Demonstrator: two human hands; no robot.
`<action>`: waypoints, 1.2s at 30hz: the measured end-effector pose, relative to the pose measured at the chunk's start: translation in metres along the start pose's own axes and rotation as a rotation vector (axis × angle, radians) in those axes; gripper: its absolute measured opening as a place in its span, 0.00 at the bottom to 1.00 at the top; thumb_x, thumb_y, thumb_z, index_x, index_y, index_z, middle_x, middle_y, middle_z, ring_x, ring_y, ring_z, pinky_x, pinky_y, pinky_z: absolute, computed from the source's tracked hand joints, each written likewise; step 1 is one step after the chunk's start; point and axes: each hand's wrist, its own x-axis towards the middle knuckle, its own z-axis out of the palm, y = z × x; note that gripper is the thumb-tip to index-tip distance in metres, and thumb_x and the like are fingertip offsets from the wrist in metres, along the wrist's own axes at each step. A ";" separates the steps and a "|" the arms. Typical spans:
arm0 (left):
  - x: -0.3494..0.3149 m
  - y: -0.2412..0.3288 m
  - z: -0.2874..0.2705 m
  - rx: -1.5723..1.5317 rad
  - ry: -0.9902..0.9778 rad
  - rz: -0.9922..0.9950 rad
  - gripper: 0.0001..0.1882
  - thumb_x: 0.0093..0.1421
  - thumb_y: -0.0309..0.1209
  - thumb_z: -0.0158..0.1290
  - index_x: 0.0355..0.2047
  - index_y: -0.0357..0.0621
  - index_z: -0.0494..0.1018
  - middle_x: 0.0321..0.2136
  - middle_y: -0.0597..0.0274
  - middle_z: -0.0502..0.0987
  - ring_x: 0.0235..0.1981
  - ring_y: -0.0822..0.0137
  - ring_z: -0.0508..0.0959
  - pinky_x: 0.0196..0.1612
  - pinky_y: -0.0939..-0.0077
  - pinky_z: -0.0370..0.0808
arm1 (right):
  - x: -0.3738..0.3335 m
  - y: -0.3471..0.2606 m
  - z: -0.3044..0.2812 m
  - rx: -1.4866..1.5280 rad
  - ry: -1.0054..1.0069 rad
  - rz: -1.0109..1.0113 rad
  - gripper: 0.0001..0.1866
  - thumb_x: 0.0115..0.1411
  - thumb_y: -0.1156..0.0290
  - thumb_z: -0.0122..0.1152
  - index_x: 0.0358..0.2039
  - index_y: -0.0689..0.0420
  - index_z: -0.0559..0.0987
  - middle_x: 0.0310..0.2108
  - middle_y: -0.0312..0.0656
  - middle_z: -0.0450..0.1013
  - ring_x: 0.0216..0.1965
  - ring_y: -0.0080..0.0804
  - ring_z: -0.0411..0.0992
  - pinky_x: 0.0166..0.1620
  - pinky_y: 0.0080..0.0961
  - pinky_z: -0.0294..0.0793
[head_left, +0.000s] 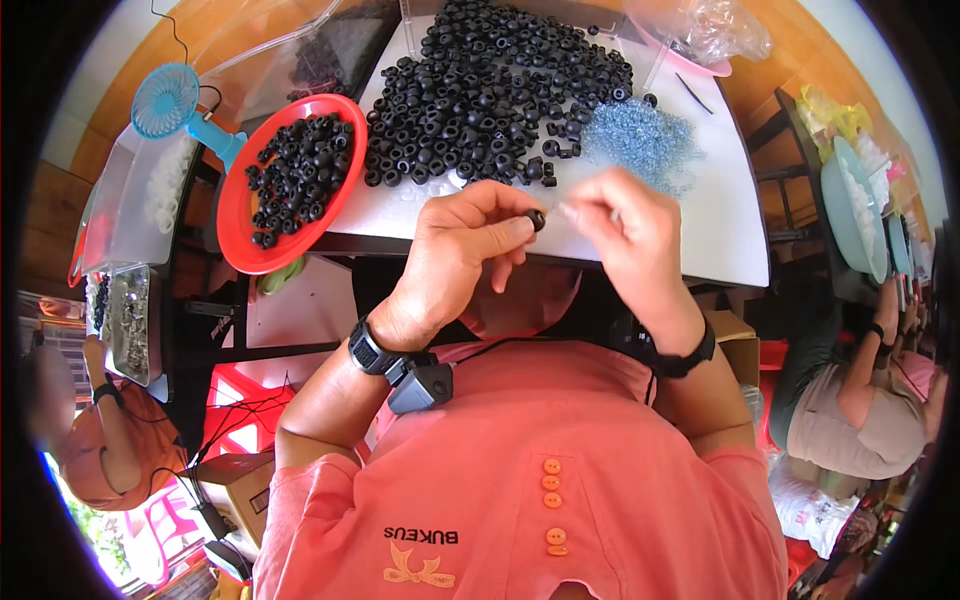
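Note:
A small black round plastic piece [536,219] is pinched between the thumb and forefinger of my left hand [448,248]. It sits just above the front edge of the white table. Close by on the right, my right hand [640,225] is closed with curled fingertips pressed together, slightly blurred. Whatever those fingertips hold is too small to name. Beyond both hands spreads a heap of similar black pieces with holes [470,90]. Behind my right hand lies a pile of tiny, see-through bluish parts [642,142].
A red plate [238,215] with more black pieces overhangs the table's left edge. Past it stands a blue fan [166,102]. At the back right is a pink dish [715,68] with a plastic bag. Other people sit left [120,440] and right [860,410].

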 end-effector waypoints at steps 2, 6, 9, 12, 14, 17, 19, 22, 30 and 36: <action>0.004 -0.002 -0.004 -0.060 0.016 0.020 0.09 0.64 0.24 0.52 0.42 0.31 0.75 0.30 0.58 0.78 0.24 0.74 0.75 0.22 0.83 0.70 | 0.012 0.013 0.006 -0.160 0.025 -0.045 0.03 0.52 0.78 0.63 0.28 0.56 0.77 0.25 0.43 0.75 0.24 0.43 0.75 0.26 0.35 0.70; 0.005 -0.006 -0.010 -0.154 0.008 0.001 0.08 0.65 0.23 0.51 0.42 0.31 0.74 0.32 0.58 0.77 0.26 0.73 0.75 0.25 0.81 0.72 | 0.020 0.021 0.015 -0.420 -0.031 -0.117 0.04 0.51 0.76 0.60 0.29 0.53 0.78 0.25 0.42 0.76 0.26 0.45 0.76 0.26 0.40 0.71; 0.004 -0.010 -0.016 -0.164 -0.016 0.028 0.09 0.65 0.24 0.51 0.42 0.31 0.74 0.32 0.57 0.77 0.28 0.72 0.76 0.26 0.81 0.73 | 0.026 0.017 0.016 -0.597 -0.149 -0.081 0.05 0.52 0.75 0.62 0.31 0.51 0.78 0.28 0.42 0.77 0.28 0.48 0.76 0.29 0.42 0.72; 0.004 -0.011 -0.015 -0.199 -0.011 0.044 0.09 0.65 0.24 0.51 0.42 0.31 0.74 0.32 0.57 0.77 0.27 0.71 0.76 0.26 0.80 0.73 | 0.034 0.014 0.013 -0.641 -0.258 -0.115 0.06 0.52 0.73 0.62 0.32 0.52 0.77 0.29 0.42 0.76 0.28 0.48 0.75 0.30 0.43 0.72; 0.005 -0.011 -0.016 -0.208 -0.018 0.048 0.09 0.65 0.24 0.51 0.42 0.31 0.74 0.32 0.57 0.77 0.28 0.71 0.76 0.26 0.80 0.73 | 0.037 0.015 0.012 -0.640 -0.335 -0.106 0.05 0.52 0.74 0.62 0.31 0.54 0.76 0.30 0.43 0.76 0.30 0.48 0.76 0.30 0.43 0.71; 0.004 -0.011 -0.015 -0.225 -0.020 0.048 0.09 0.65 0.25 0.51 0.42 0.31 0.74 0.32 0.57 0.77 0.28 0.71 0.76 0.27 0.80 0.73 | 0.035 0.015 0.009 -0.664 -0.325 -0.133 0.05 0.53 0.74 0.61 0.31 0.57 0.75 0.29 0.43 0.75 0.30 0.48 0.75 0.30 0.43 0.71; 0.003 -0.010 -0.017 -0.235 -0.007 0.049 0.09 0.65 0.25 0.51 0.43 0.31 0.74 0.32 0.57 0.77 0.28 0.71 0.76 0.27 0.80 0.73 | 0.031 0.011 0.003 -0.605 -0.286 -0.183 0.05 0.53 0.75 0.60 0.30 0.57 0.74 0.28 0.44 0.75 0.29 0.47 0.76 0.30 0.43 0.71; 0.002 -0.010 -0.018 -0.288 -0.005 0.072 0.09 0.65 0.25 0.52 0.43 0.31 0.74 0.32 0.57 0.77 0.29 0.70 0.76 0.27 0.79 0.74 | 0.020 -0.007 -0.005 -0.464 -0.260 -0.215 0.05 0.53 0.76 0.59 0.30 0.57 0.72 0.27 0.45 0.74 0.29 0.46 0.75 0.29 0.43 0.71; 0.020 -0.002 0.009 -0.455 0.149 0.274 0.10 0.65 0.25 0.51 0.45 0.34 0.74 0.35 0.55 0.79 0.34 0.68 0.78 0.43 0.74 0.75 | -0.001 -0.032 0.033 -0.011 -0.189 -0.262 0.11 0.50 0.80 0.60 0.32 0.58 0.69 0.25 0.47 0.70 0.28 0.50 0.73 0.29 0.43 0.71; 0.017 -0.003 0.015 -0.476 0.235 0.218 0.09 0.66 0.26 0.50 0.45 0.36 0.74 0.34 0.53 0.79 0.36 0.66 0.79 0.42 0.73 0.76 | -0.010 -0.028 0.047 0.361 -0.134 -0.061 0.05 0.56 0.82 0.61 0.31 0.60 0.74 0.25 0.46 0.71 0.27 0.45 0.73 0.31 0.32 0.71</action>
